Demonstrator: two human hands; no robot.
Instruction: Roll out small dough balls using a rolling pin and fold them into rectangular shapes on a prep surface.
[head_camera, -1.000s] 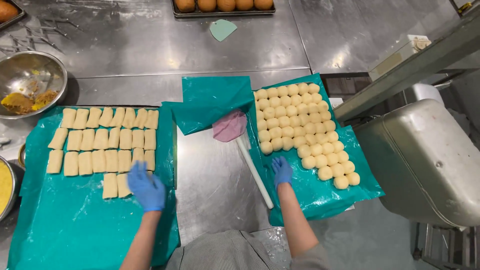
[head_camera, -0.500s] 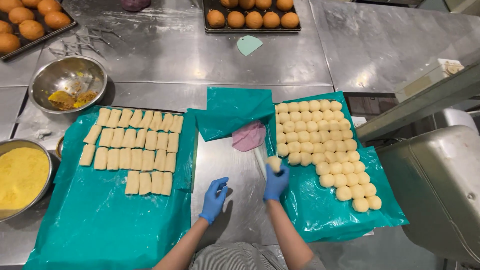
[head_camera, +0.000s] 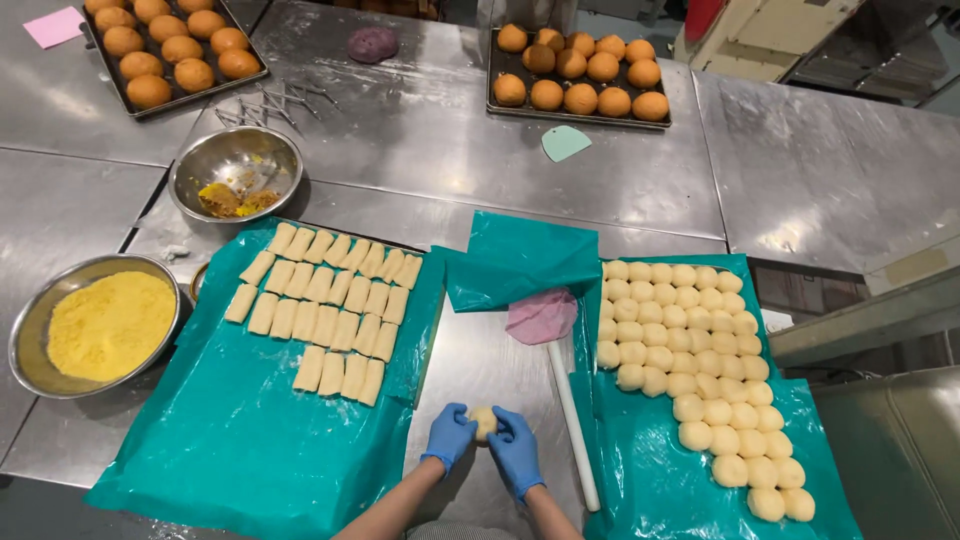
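Both gloved hands meet over the bare steel counter (head_camera: 470, 360) near the bottom centre, cupping one dough ball (head_camera: 484, 422) between them. Left hand (head_camera: 449, 438) grip is closed around the ball's left side, right hand (head_camera: 517, 450) grip closed on its right side; the ball peeks out between the fingers, lifted just off the counter or resting on it, cannot tell which.

Done so far, by the look of it: about thirty flattened, folded dough pieces (head_camera: 325, 310) sit in rows on the left teal sheet (head_camera: 230, 450).

Left to do: a large batch of round dough balls (head_camera: 690, 360) fills the right teal sheet (head_camera: 640, 480), well over forty. So roughly under half through, judging by the counts.

White rolling pin (head_camera: 572, 420) lies just right of the hands, a pink scraper (head_camera: 541, 316) beyond it. Bowl of yellow crumb (head_camera: 108, 322) far left; trays of baked buns (head_camera: 578, 72) at the far side.
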